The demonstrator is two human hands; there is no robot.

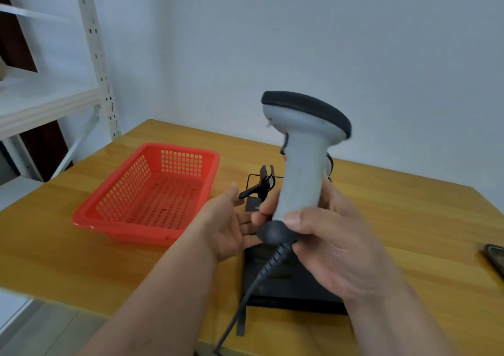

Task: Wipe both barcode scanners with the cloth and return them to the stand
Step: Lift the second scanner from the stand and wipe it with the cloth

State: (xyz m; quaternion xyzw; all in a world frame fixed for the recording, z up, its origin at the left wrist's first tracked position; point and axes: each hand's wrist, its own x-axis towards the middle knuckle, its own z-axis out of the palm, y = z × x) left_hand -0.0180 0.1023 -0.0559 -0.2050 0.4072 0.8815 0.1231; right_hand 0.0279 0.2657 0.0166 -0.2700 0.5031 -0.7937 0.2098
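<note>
1. At the upper left of the frame stands a white metal shelf [51, 102] against a pale wall [300, 28].
2. A wooden table [54, 246] fills the lower half of the frame, its top yellow-brown with a visible grain.
3. Left of centre on the table sits a red plastic basket [147, 194] with perforated walls and floor.
4. The left hand [229, 224] reaches in from the lower left, palm turned up and fingers spread loosely, held just below and beside the lower end of the scanner handle; whether its fingertips touch the handle I cannot tell.
5. Behind the hands, at centre, a black wire stand [261, 183] rises from a dark flat base [286, 282] lying on the table.
6. A grey barcode scanner [300, 164] with a black head is held upright in the air above that base, its dark cable [245, 295] trailing down toward the lower edge.
7. The right hand [335, 246] grips the scanner's handle near the bottom, thumb across the front.
8. At the right edge lies a dark phone [495, 260], partly cut off.
</note>
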